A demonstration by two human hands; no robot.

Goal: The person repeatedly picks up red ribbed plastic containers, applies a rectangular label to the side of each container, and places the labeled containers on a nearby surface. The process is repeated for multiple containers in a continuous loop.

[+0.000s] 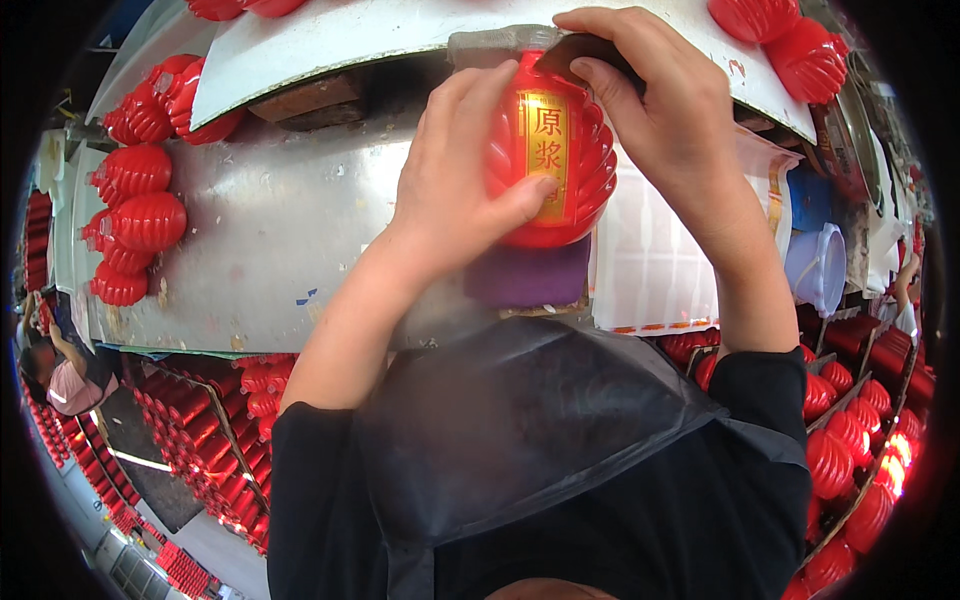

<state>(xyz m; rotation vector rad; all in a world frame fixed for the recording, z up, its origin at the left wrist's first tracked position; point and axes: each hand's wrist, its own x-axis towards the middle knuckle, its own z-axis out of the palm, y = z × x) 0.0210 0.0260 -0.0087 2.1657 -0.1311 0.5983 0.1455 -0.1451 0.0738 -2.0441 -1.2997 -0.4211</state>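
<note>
- The red bottle lies right of the middle of the metal surface, label facing up, neck toward the far edge and base toward the near edge, over a purple cloth.
- The left hand is spread along the bottle's left flank, fingers pointing to the neck, thumb on the label's lower part. This looks like a good steadying hold; light, even pressure should stop the round body rolling.
- The right hand pinches a thin dark piece between thumb and fingers beside the neck, near the label's top end.
- The work in hand appears to be pressing the label flat. For that, the dark piece is best held at a low angle, with strokes from the label's middle outward.
- Ribs flank the label, so its side borders probably need the most care; a hard edge there could lift or crease them.
- The left thumb would best shift aside before any stroke reaches the label's lower end.
- The white sheet, near the surface's near right corner, is best left untouched by the right forearm.
</note>
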